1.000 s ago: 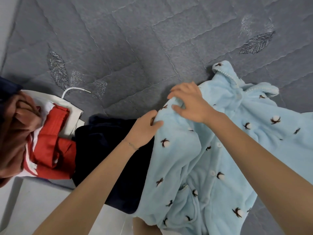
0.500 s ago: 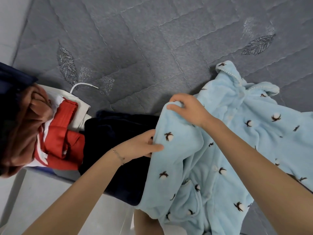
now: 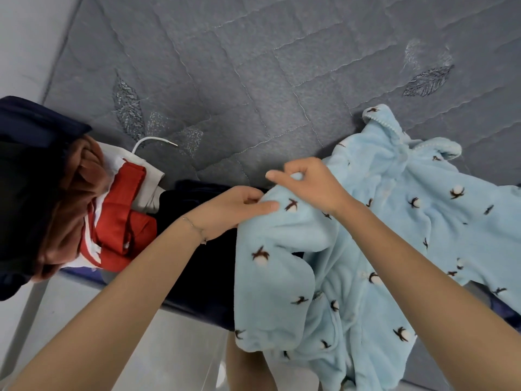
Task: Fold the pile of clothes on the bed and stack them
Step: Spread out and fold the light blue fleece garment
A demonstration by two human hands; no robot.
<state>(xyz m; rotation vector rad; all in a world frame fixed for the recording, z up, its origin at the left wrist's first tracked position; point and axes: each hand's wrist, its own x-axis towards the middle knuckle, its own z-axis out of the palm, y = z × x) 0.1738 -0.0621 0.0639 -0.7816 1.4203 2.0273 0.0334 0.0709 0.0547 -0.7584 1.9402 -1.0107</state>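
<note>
Firmly — edge of the blue fleece robe [image 3: 375,249] between pinching fingers [image 3: 282,174] of left hand [image 3: 234,210] and right hand [image 3: 314,186].

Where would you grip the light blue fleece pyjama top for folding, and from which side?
Probably its raised fold, coming from the near bed edge, where the left hand and right hand pinch the light blue fleece pyjama top. That fold stands up bunched, so fingers get round it; the collar end lies flat on the mattress.
</note>
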